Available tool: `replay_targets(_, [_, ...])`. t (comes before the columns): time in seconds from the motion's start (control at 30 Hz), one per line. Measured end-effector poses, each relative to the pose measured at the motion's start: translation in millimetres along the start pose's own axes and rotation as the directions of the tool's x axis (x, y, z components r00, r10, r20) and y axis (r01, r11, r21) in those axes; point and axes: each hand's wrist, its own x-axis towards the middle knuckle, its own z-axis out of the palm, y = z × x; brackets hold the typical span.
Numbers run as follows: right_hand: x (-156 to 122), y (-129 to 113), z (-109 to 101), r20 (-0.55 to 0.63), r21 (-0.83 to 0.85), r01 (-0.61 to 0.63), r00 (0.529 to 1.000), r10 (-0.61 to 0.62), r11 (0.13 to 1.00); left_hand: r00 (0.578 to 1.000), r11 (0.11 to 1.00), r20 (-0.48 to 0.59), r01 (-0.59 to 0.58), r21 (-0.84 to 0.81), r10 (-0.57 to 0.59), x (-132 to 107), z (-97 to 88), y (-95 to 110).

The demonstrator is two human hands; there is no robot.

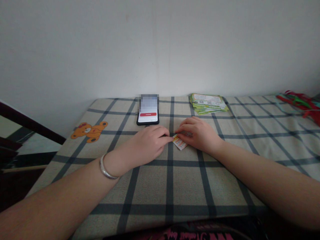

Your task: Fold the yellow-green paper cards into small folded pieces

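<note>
A small printed paper slip (180, 144), white with orange and yellow print, lies on the checked cloth between my hands. My right hand (198, 135) is closed over its upper right part, with thumb and fingers on the paper. The fingers of my left hand (152, 143) are curled, and its foremost fingertip presses at the slip's left corner. My left wrist wears a silver bangle (105, 168). Part of the slip is hidden under my right hand. Just beyond my left hand lies a phone (148, 119) with a lit screen and a red button.
Several green printed leaflets (208, 103) are stacked near the wall at the back. A teddy bear picture (90, 132) lies on the cloth at left. Red and green fabric items (302, 105) sit at the far right. A dark wooden rail (32, 121) stands left of the table.
</note>
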Motion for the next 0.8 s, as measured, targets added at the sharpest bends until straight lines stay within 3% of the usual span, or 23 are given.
replay_targets(0.23, [-1,3,-6,0.024,0.061,0.017,1.0,-0.018,0.998,0.999,0.995,0.035,-0.011,0.096,0.007,3,-2.9,9])
replay_targets(0.53, [-11,17,-26,0.163,0.177,0.163,0.968,-0.192,0.971,0.997,0.995,0.075,0.028,0.099,-0.035,2,-7.8,14])
replay_targets(0.8, [-11,16,-27,0.179,0.139,0.181,0.962,-0.205,0.974,0.998,0.997,0.022,-0.056,0.062,0.054,2,-5.5,11])
